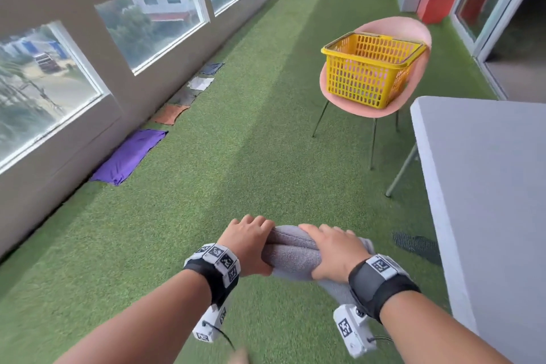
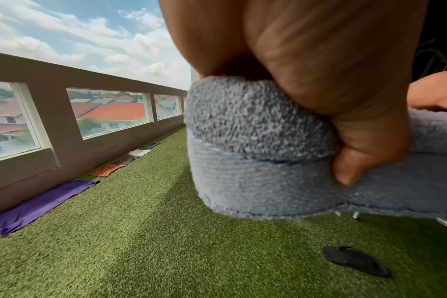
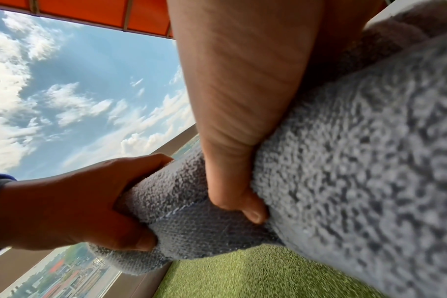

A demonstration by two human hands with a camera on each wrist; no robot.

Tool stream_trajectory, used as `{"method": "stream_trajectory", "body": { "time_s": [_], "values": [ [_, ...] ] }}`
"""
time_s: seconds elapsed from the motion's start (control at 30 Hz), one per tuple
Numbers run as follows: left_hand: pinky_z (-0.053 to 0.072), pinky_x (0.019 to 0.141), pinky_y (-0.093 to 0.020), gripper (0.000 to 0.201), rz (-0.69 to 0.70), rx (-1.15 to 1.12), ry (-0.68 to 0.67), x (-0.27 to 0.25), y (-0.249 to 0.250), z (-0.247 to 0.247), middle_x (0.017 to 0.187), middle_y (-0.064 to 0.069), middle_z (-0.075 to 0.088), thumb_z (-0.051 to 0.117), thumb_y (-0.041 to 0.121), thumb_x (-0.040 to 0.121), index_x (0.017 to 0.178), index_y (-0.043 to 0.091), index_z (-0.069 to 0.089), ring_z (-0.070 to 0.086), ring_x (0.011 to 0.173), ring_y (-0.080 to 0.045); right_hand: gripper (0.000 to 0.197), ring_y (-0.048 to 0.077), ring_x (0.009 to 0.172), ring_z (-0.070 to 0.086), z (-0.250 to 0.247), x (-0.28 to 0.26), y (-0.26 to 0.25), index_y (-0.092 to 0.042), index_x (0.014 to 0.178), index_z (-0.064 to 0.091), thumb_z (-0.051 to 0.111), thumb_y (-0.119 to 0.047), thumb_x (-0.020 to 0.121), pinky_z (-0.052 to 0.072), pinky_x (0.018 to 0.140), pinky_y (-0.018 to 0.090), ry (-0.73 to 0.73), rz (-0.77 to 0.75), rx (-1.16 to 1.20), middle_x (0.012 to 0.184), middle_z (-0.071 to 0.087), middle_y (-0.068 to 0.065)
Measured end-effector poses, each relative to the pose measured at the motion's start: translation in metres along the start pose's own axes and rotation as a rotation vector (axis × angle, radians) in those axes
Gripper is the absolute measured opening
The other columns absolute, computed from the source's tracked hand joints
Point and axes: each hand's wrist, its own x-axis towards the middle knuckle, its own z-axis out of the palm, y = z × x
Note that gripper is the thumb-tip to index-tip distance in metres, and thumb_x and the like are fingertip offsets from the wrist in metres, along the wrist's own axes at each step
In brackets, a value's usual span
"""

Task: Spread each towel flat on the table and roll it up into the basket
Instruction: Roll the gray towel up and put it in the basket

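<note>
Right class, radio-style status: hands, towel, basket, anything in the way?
Both hands, left and right, grip the rolled grey towel in mid-air. Yellow basket on the pink chair, ahead. Nothing between towel and basket.

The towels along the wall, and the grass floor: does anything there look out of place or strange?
Yes. The purple towel, orange towel and others lie on the artificial grass by the wall, not on the grey table. A black flip-flop sandal lies alone on the grass.
</note>
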Motion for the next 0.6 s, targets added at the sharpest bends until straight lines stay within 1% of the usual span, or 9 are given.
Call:
{"method": "stream_trajectory", "body": {
  "time_s": [0.13,0.2,0.27,0.4,0.6],
  "values": [
    [0.044,0.093,-0.039,0.081,0.038,0.009,-0.011,0.056,-0.088,-0.016,0.116,0.010,0.051,0.067,0.068,0.057,0.124,0.030,0.043,0.048,0.108,-0.018,0.105,0.023,0.114,0.052,-0.029,0.086,-0.028,-0.046,0.149,0.011,0.072,-0.056,0.064,0.042,0.102,0.047,0.012,0.026,0.015,0.124,0.052,-0.004],
    [0.044,0.094,-0.039,0.081,0.070,0.002,-0.008,0.089,-0.118,-0.031,0.116,0.011,0.051,0.066,0.068,0.056,0.124,0.031,0.043,0.047,0.107,-0.018,0.105,0.022,0.112,0.052,-0.048,0.120,-0.029,-0.045,0.150,0.010,0.072,-0.056,0.065,0.042,0.102,0.046,0.024,0.049,0.033,0.123,0.053,-0.004],
    [0.043,0.094,-0.038,0.081,0.105,-0.002,-0.002,0.128,-0.136,-0.047,0.116,0.012,0.050,0.065,0.068,0.055,0.124,0.031,0.043,0.047,0.107,-0.017,0.105,0.022,0.112,0.052,-0.070,0.149,-0.019,-0.044,0.150,0.011,0.072,-0.055,0.065,0.042,0.102,0.046,0.035,0.077,0.039,0.123,0.053,-0.003],
    [0.043,0.095,-0.038,0.084,0.172,0.000,0.031,0.231,-0.152,-0.078,0.119,0.011,0.051,0.063,0.067,0.054,0.127,0.032,0.043,0.047,0.110,-0.018,0.106,0.022,0.112,0.052,-0.118,0.214,0.032,-0.044,0.150,0.010,0.072,-0.054,0.065,0.042,0.100,0.045,0.069,0.134,0.030,0.122,0.052,-0.003],
    [0.040,0.098,-0.036,0.083,0.223,0.005,0.066,0.400,-0.143,-0.143,0.121,0.012,0.049,0.064,0.066,0.057,0.129,0.032,0.041,0.045,0.113,-0.017,0.105,0.025,0.116,0.051,-0.196,0.313,0.146,-0.044,0.150,0.011,0.072,-0.053,0.065,0.042,0.101,0.047,0.093,0.183,0.041,0.127,0.051,-0.002]
  ]
}}
